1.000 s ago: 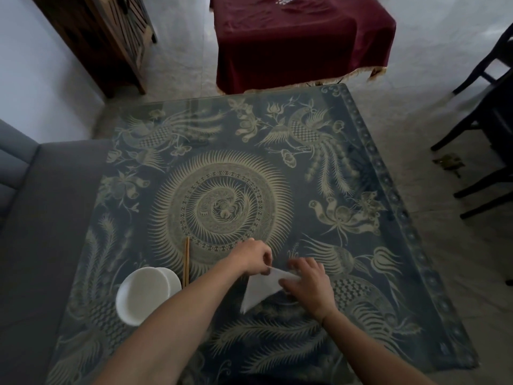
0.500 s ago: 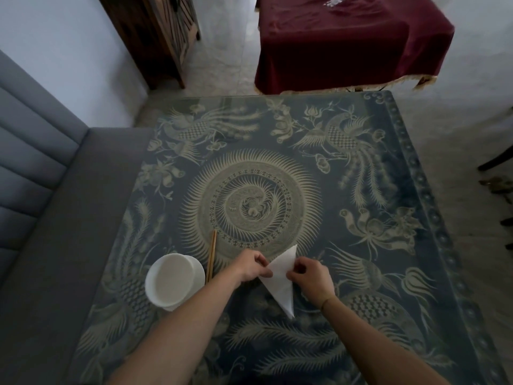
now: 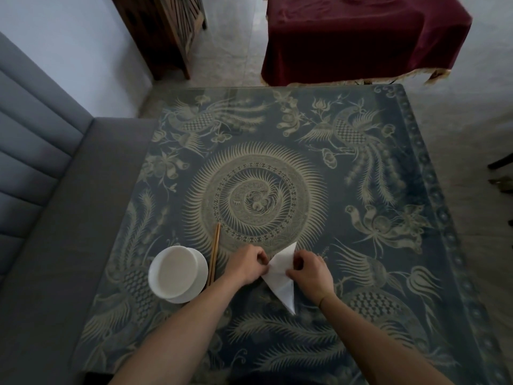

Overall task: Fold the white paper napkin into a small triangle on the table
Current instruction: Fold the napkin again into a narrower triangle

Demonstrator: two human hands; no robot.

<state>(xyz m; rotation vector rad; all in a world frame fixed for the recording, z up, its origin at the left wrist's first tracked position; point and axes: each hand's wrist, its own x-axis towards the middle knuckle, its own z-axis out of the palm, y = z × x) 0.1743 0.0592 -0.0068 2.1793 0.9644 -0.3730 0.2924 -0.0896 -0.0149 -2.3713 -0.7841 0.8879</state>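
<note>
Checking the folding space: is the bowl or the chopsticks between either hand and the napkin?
No. Both the left hand and right hand already pinch the napkin. The bowl and chopsticks lie off to the left.

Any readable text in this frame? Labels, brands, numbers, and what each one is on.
None readable.
Maroon tablecloth: no print shows in this view.
Patterned table: birds, flowers and a spiral only, no lettering.
White bowl, chopsticks, white paper napkin: no markings visible.
</note>
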